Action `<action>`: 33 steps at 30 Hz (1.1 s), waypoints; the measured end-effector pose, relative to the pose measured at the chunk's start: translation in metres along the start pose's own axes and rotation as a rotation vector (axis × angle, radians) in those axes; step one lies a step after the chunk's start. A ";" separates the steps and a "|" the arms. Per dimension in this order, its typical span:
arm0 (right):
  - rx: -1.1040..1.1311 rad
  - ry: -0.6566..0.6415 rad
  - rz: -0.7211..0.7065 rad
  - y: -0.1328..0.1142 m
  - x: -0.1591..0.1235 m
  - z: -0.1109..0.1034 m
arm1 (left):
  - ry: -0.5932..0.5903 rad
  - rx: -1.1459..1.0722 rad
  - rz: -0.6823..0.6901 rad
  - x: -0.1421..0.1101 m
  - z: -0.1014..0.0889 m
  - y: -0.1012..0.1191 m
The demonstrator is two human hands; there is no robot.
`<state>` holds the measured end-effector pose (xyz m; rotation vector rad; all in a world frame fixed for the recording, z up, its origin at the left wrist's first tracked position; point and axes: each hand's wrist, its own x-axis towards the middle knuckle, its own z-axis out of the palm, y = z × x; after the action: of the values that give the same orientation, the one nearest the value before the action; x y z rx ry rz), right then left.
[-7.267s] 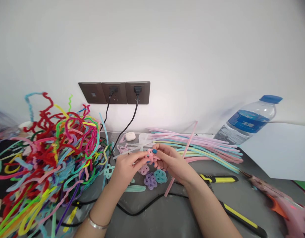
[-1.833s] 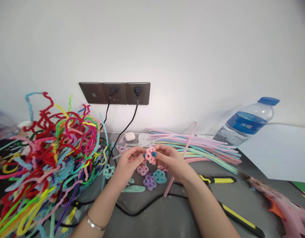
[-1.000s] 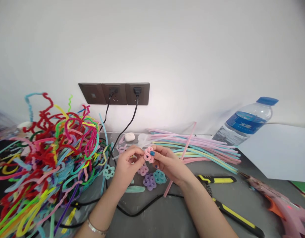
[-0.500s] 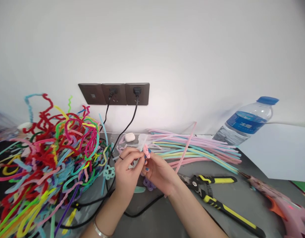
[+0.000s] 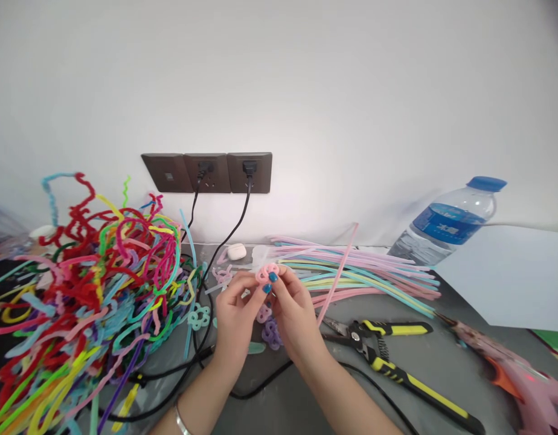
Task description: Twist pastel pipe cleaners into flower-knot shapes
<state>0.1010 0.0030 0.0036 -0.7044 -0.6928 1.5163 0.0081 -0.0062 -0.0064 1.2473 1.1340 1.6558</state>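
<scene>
A small pink pipe-cleaner flower [image 5: 266, 273] made of loops is pinched between both hands above the grey table. My left hand [image 5: 237, 308] grips its left side with thumb and forefinger. From the right, my right hand [image 5: 295, 311] holds it the same way, its blue-nailed thumb lying across the front. Below the hands lie a purple looped flower [image 5: 272, 334] and a second pink one [image 5: 263, 313], partly covered by the fingers. A teal looped flower [image 5: 198, 316] rests left of my left hand.
A tangled heap of coloured pipe cleaners [image 5: 102, 284] fills the left. Straight pipe cleaners [image 5: 369, 272] lie behind my right hand. Wire-stripping pliers [image 5: 365, 338], a pink glue gun [image 5: 500, 356], a water bottle [image 5: 451, 220] and white paper [image 5: 509, 272] stand right. Black cables [image 5: 236, 226] run from wall sockets [image 5: 206, 173].
The pink flower has turned from edge-on to showing its loops. My right hand has rotated upright, its thumb now on the front, and the purple flower is more exposed.
</scene>
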 end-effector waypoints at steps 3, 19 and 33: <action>-0.129 -0.016 -0.063 -0.001 0.001 -0.002 | 0.065 -0.154 -0.159 0.002 0.002 0.000; -0.406 -0.249 0.052 -0.015 0.017 -0.024 | 0.124 -0.341 -0.514 0.011 -0.001 0.003; -0.428 -0.403 0.149 -0.039 0.017 -0.034 | -0.219 -0.188 -0.565 0.018 -0.015 0.018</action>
<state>0.1504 0.0232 0.0117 -0.7879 -1.3210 1.6852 -0.0116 0.0018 0.0145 0.8586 1.0444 1.1411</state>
